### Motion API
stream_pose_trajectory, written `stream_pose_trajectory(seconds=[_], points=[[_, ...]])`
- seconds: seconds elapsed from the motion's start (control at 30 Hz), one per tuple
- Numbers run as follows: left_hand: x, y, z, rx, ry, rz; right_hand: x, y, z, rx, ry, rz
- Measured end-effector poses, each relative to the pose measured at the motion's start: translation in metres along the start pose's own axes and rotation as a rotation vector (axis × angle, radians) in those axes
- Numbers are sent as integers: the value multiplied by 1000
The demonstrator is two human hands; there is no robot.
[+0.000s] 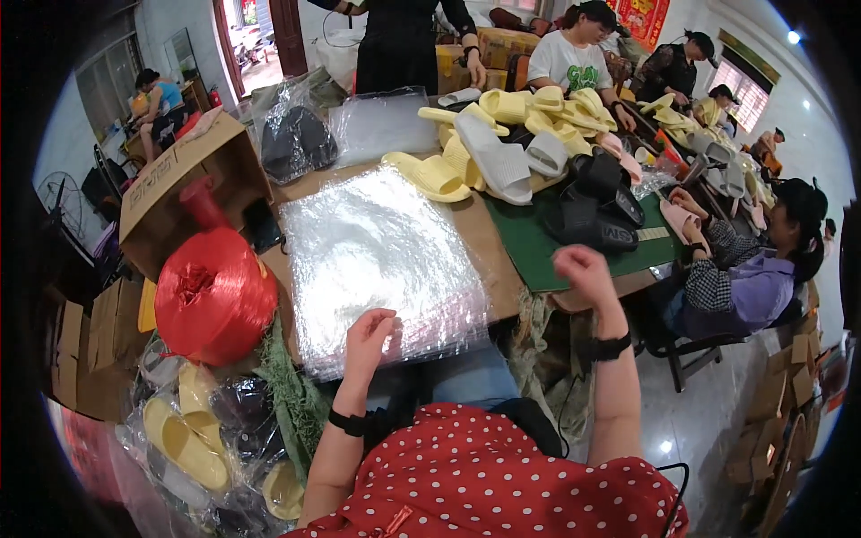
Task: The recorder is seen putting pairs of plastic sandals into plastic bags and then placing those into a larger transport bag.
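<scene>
A stack of clear plastic bags [372, 242] lies on the table in front of me. Over its near edge is my left hand [366, 339], fingers bent and slightly apart, with nothing visible in them. My right hand [585, 274] is raised to the right of the stack, its fingers curled in and no object showing. Beyond it, black slide sandals [587, 226] rest on a green mat [525, 255]. Farther back is a heap of yellow slides [439, 177], with a grey slide [495, 160] leaning among them.
A roll of red plastic twine [215, 296] sits at the left by an open cardboard box [193, 179]. Bagged yellow slides [184, 444] lie below it. A person in purple [749, 291] handles a pink slide [679, 220] at the right; other people stand and sit around the table.
</scene>
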State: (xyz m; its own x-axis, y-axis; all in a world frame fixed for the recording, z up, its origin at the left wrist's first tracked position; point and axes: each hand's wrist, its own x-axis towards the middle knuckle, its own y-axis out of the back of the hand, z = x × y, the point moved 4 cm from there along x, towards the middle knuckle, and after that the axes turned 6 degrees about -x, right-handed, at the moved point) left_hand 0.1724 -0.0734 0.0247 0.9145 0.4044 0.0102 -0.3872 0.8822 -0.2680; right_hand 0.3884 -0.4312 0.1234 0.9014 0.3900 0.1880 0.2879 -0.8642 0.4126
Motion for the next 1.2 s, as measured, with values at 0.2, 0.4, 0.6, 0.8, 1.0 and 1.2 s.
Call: stream_pose_trajectory(seconds=[0.2,0.4,0.6,0.8,1.0,1.2], points=[[4,-1,-5,11,-41,-11,76,91,74,-751,-111,637],[0,4,-10,-10,8,6,102,63,87,-669,-263,332],[0,4,-9,82,-28,-8,107,23,13,-57,107,527],[1,4,-14,57,-25,11,94,-59,-86,472,295,352],[1,3,-11,74,-26,1,65,-172,-132,509,202,21],[2,-1,-10,59,-10,-5,44,-274,-112,449,261,-230]])
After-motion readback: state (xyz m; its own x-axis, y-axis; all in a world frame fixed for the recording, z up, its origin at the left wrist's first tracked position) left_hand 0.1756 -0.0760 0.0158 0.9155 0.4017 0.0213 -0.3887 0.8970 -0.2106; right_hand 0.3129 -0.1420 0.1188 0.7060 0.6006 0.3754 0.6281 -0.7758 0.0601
